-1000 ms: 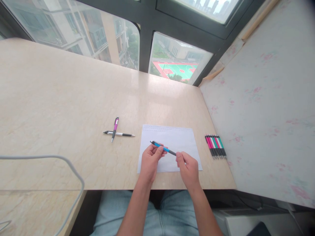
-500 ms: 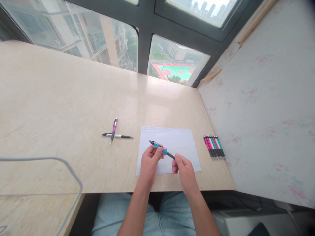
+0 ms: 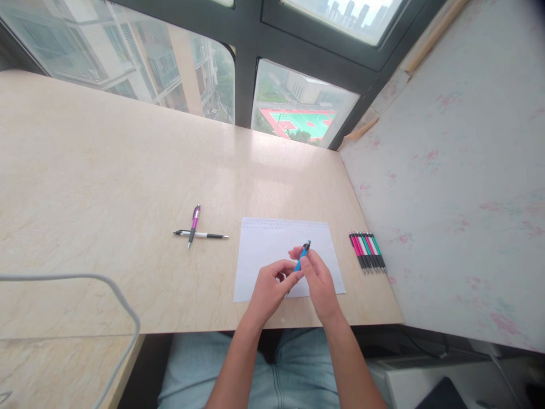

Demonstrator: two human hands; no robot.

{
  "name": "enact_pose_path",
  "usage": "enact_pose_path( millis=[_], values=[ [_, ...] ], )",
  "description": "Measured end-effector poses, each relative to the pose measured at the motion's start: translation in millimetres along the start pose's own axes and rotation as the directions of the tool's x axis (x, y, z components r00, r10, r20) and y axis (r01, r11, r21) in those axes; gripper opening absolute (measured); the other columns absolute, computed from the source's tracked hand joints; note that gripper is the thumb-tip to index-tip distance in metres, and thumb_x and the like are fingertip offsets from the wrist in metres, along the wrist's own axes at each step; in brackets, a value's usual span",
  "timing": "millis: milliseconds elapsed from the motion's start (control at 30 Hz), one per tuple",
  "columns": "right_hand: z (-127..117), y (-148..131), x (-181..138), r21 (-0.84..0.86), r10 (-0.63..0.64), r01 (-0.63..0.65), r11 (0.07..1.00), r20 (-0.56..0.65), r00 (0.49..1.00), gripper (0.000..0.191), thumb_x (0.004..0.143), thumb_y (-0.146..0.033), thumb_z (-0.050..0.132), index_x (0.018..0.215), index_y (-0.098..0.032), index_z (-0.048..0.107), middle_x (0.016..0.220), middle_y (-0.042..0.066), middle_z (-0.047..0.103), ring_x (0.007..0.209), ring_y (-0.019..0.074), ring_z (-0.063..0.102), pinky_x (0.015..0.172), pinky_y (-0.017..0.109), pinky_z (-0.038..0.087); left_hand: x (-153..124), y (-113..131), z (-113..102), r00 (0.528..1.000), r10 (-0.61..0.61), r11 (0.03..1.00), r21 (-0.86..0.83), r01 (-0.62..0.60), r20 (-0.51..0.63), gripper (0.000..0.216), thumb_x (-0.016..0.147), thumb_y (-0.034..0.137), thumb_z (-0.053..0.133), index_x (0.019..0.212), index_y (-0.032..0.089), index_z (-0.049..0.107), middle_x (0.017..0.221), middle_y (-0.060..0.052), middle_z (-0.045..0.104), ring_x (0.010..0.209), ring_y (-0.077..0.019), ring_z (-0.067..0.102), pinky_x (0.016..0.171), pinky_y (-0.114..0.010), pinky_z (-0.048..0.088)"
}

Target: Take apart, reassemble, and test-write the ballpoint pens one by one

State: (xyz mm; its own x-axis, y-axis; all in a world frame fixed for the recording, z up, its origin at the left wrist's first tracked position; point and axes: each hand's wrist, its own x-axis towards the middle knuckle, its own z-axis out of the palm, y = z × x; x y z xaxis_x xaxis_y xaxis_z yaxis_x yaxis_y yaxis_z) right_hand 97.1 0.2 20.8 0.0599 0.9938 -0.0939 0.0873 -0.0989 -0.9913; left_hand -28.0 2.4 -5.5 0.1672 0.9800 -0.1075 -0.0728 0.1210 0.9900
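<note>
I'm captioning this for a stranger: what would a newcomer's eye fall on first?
Probably the blue pen in the grip of the left hand and right hand, over the white paper. Next come the colourful row of pens on the right of the desk and the green-and-red court outside the window.

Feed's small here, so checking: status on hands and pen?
Left hand, right hand on slim blue pen, above white paper sheet. Nothing seen obstructing; crossed purple pen and white pen lie leftward.
</note>
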Motion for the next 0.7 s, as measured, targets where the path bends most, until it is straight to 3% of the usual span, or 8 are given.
enact_pose_path(
  millis=[100, 200, 267, 367, 500, 700],
  values=[
    [3.3, -3.9, 6.9, 0.263, 0.017, 0.002, 0.965, -0.068, 0.998, 0.023, 0.091, -0.044, 0.057, 0.093, -0.022, 0.066, 0.094, 0.004, 0.065, 0.088, 0.0184, 0.061, 0.08, 0.034, 0.049, -1.4, 2.4, 2.4, 0.999, 0.037, 0.994, 0.099, -0.04, 0.035, 0.021, 0.082, 0.036, 0.064, 0.091, 0.02, 0.073, 0.084, -0.003, 0.074, 0.073, -0.017, 0.063, 0.064, -0.027, 0.046],
    [-5.0, -6.3, 16.0, 0.604, 0.063, 0.034, 0.796, -0.138, 0.988, 0.016, 0.089, -0.039, 0.062, 0.088, -0.023, 0.061, 0.075, -0.002, 0.054, 0.071, 0.013, 0.056, 0.066, 0.028, 0.049, -2.1, 4.6, -0.7, 0.999, 0.048, 0.991, 0.127, -0.048, 0.003, 0.022, 0.086, 0.036, 0.061, 0.096, 0.022, 0.073, 0.094, -0.004, 0.075, 0.082, -0.0185, 0.066, 0.069, -0.027, 0.047],
    [-16.1, -8.9, 21.7, 0.729, 0.096, 0.025, 0.684, -0.123, 0.988, 0.012, 0.086, -0.034, 0.066, 0.089, -0.023, 0.06, 0.072, -0.004, 0.049, 0.062, 0.0094, 0.05, 0.056, 0.022, 0.044, -1.7, 4.4, -4.4, 0.998, 0.038, 0.99, 0.136, -0.031, -0.05, 0.022, 0.086, 0.038, 0.06, 0.093, 0.021, 0.073, 0.093, -0.004, 0.075, 0.083, -0.0187, 0.066, 0.072, -0.028, 0.048],
    [-32.9, -12.1, 26.5, 0.847, 0.113, -0.038, 0.53, -0.027, 0.993, 0.016, 0.086, -0.036, 0.065, 0.084, -0.021, 0.058, 0.067, -0.006, 0.045, 0.054, 0.0071, 0.043, 0.048, 0.019, 0.039, -0.3, 1.8, -9.2, 0.993, 0.023, 0.993, 0.119, -0.01, -0.115, 0.023, 0.086, 0.039, 0.059, 0.092, 0.02, 0.071, 0.089, -0.004, 0.074, 0.083, -0.0193, 0.067, 0.073, -0.029, 0.049],
    [-44.1, -9.4, 27.1, 0.931, 0.083, -0.07, 0.358, 0.043, 0.996, 0.039, 0.089, -0.047, 0.059, 0.065, -0.021, 0.044, 0.054, -0.008, 0.035, 0.046, 0.0074, 0.035, 0.041, 0.019, 0.034, 1.0, -4.0, -12.1, 0.989, 0.014, 0.996, 0.093, -0.001, -0.15, 0.023, 0.088, 0.04, 0.057, 0.092, 0.02, 0.069, 0.085, -0.004, 0.073, 0.083, -0.0196, 0.067, 0.075, -0.029, 0.049],
    [-47.8, -4.4, 27.3, 0.968, 0.067, -0.05, 0.248, 0.034, 0.997, 0.04, 0.084, -0.041, 0.061, 0.06, -0.021, 0.036, 0.049, -0.009, 0.033, 0.043, 0.0077, 0.032, 0.039, 0.021, 0.03, 0.9, -10.2, -13.5, 0.989, 0.002, 0.996, 0.089, 0.011, -0.148, 0.023, 0.09, 0.04, 0.056, 0.095, 0.021, 0.068, 0.086, -0.004, 0.072, 0.084, -0.0191, 0.065, 0.077, -0.029, 0.048]
  ],
)
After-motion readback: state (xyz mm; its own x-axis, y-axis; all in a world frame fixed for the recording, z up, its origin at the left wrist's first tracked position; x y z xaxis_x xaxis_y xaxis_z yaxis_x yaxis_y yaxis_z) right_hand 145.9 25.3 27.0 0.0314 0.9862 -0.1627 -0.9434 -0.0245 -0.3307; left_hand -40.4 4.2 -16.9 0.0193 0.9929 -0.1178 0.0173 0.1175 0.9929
